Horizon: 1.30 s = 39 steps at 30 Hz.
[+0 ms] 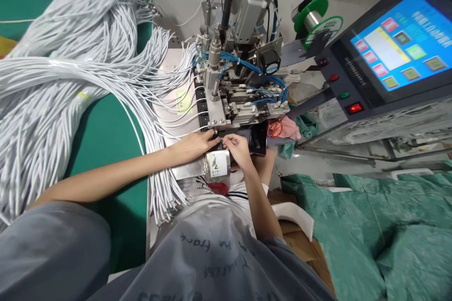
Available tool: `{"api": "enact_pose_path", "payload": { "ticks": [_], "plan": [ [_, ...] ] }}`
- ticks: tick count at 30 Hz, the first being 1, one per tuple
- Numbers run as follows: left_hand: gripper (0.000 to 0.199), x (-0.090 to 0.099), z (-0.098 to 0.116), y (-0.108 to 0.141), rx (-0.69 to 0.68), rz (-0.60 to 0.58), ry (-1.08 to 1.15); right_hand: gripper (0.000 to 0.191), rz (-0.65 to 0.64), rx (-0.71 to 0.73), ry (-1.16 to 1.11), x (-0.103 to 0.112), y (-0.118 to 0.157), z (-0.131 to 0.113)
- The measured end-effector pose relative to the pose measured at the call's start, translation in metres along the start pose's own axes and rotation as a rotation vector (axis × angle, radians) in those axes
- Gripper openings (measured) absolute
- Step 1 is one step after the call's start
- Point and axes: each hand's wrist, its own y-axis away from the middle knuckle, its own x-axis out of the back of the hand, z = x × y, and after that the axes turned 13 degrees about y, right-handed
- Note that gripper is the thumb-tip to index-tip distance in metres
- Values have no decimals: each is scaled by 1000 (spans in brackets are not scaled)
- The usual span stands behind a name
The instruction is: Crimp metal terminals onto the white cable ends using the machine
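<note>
My left hand [195,145] reaches in from the left, just below the front end of the soldering machine [215,99]. Its fingers are closed near the black row of cable holders [202,103], and whatever they grip is too small to make out. Close beside it, my right hand [238,148] pinches with thumb and forefinger at a tiny piece between the two hands, its kind unclear. White cables [176,123] run from the left into the holders. Right below my hands is a silvery box with a white label [217,164].
A large heap of white cables [88,23] covers the green tabletop [120,225] at left. A lit control screen [402,42] and a green wire spool [314,19] stand right. A black phone [258,138] and orange-handled scissors [274,129] lie by my right hand. Green sacks [370,216] fill the lower right.
</note>
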Motion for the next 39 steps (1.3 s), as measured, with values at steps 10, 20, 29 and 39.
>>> {"api": "enact_pose_path", "payload": {
  "ticks": [10, 20, 29, 39],
  "plan": [
    [41, 1, 1, -2, 3, -29, -48, 19, 10, 18, 35, -6, -4, 5],
    [40, 0, 3, -2, -6, -23, -68, 16, -21, -2, 42, -3, -8, -2],
    [36, 8, 3, 0, 48, -29, -8, 26, -95, 38, 88, -4, -8, 4],
    [13, 16, 7, 11, 171, 3, 4, 22, 101, 56, 144, 6, 1, -9]
  ]
}}
